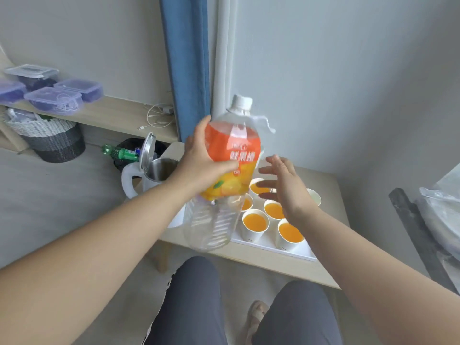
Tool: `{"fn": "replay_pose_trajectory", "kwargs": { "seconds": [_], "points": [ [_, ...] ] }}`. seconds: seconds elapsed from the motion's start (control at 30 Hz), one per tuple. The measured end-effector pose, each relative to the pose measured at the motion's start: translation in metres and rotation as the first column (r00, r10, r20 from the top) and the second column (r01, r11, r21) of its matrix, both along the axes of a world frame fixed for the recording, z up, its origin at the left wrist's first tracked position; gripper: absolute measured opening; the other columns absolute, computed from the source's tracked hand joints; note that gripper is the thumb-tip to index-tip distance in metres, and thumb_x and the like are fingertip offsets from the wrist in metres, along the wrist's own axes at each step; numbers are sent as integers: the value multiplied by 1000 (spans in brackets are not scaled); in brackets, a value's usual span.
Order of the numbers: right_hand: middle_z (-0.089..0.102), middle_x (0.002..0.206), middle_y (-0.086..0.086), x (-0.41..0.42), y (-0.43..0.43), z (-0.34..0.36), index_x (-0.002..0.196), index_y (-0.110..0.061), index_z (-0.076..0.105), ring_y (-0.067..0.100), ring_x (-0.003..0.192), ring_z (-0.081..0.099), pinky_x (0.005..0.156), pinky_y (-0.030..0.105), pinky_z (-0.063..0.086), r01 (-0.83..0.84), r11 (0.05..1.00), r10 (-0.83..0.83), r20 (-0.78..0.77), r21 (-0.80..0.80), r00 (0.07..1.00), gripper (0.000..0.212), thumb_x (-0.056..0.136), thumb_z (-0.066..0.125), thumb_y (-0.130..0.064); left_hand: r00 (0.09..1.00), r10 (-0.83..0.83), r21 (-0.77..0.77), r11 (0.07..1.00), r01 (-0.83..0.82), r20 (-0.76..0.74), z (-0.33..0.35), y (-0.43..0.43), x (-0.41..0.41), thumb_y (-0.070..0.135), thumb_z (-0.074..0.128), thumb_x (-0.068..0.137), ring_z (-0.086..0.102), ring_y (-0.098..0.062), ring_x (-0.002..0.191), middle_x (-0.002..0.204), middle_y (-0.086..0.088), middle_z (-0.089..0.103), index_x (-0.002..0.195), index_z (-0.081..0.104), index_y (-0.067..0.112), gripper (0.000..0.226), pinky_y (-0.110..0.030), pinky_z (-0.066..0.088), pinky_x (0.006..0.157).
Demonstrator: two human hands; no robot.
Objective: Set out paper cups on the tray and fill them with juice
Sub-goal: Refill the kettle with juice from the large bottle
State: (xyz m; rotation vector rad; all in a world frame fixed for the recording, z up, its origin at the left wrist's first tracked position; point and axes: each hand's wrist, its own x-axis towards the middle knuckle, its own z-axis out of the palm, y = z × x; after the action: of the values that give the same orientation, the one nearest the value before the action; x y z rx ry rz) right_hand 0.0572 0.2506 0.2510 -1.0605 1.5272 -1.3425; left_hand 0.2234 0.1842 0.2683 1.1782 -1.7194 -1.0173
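While left hand [204, 160] grips bottle [224, 175], right hand [283, 183] hovers open-fingered.

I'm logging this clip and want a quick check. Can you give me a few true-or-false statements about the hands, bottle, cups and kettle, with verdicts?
1. The left hand grips the juice bottle around its label. True.
2. The bottle's cap is off. False: the white cap is on the neck.
3. The right hand holds a paper cup. False: it is open above the cups and holds nothing.
4. Several paper cups on the tray hold orange juice. True.
5. The kettle has its lid closed. False: the lid stands open.
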Motion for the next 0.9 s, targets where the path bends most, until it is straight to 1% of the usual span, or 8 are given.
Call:
{"fn": "replay_pose_trajectory", "kwargs": {
  "seconds": [0.1,0.2,0.27,0.37,0.5,0.6,0.8,0.9],
  "points": [
    [62,104,0,5,-34,11,120,-20,47,13,87,62,71,26,53,-81,995,80,12,66,997,24,98,48,-30,994,20,41,999,-15,-109,27,-38,-12,36,67,53,46,-17,122,141,0,35,147,10,41,109,-42,42,104],
    [60,121,6,2,-81,21,128,-20,47,21,108,59,86,36,53,-85,994,86,-8,76,996,35,95,53,-30,999,5,63,998,-2,-53,44,-83,-19,39,72,48,46,-19,124,142,1,35,146,9,43,117,-46,42,103],
    [59,124,6,-5,-122,25,130,-22,50,25,114,56,88,36,52,-70,993,70,11,99,998,37,94,53,-30,1000,7,78,997,-7,1,56,-119,-22,45,77,34,49,-20,120,137,2,42,140,23,41,119,-46,45,100],
    [60,118,4,-10,-178,26,124,-20,57,27,108,56,82,33,53,-113,984,108,41,139,993,32,92,52,-22,990,25,66,997,-34,142,69,-168,-27,47,79,23,52,-21,113,125,1,50,119,36,34,106,-43,48,95],
    [60,95,-1,-2,-251,12,122,-14,56,22,92,57,67,27,51,-126,976,107,111,177,988,32,90,52,-12,913,83,-39,997,-73,400,59,-225,-37,40,89,37,47,-31,118,127,-5,45,124,31,22,106,-46,47,95],
    [58,90,1,7,-299,-11,128,-13,44,23,91,57,72,30,52,-93,978,61,172,187,983,37,91,52,-10,868,125,-71,992,-103,481,36,-262,-39,33,89,53,46,-31,119,131,-9,37,132,26,21,102,-42,44,98],
    [61,117,3,17,-369,-62,132,-18,41,20,100,60,92,34,49,-141,968,97,208,209,973,48,88,50,-1,957,57,226,966,-125,285,-23,-335,-21,37,85,62,55,-21,110,124,2,50,131,31,27,88,-42,52,91],
    [60,109,2,23,-394,-81,140,-16,40,18,96,56,90,31,48,-160,959,115,196,235,974,54,89,50,0,972,83,283,948,-145,220,-46,-361,-17,29,83,68,55,-22,109,120,4,51,131,32,24,81,-42,50,94]
  ]
}}
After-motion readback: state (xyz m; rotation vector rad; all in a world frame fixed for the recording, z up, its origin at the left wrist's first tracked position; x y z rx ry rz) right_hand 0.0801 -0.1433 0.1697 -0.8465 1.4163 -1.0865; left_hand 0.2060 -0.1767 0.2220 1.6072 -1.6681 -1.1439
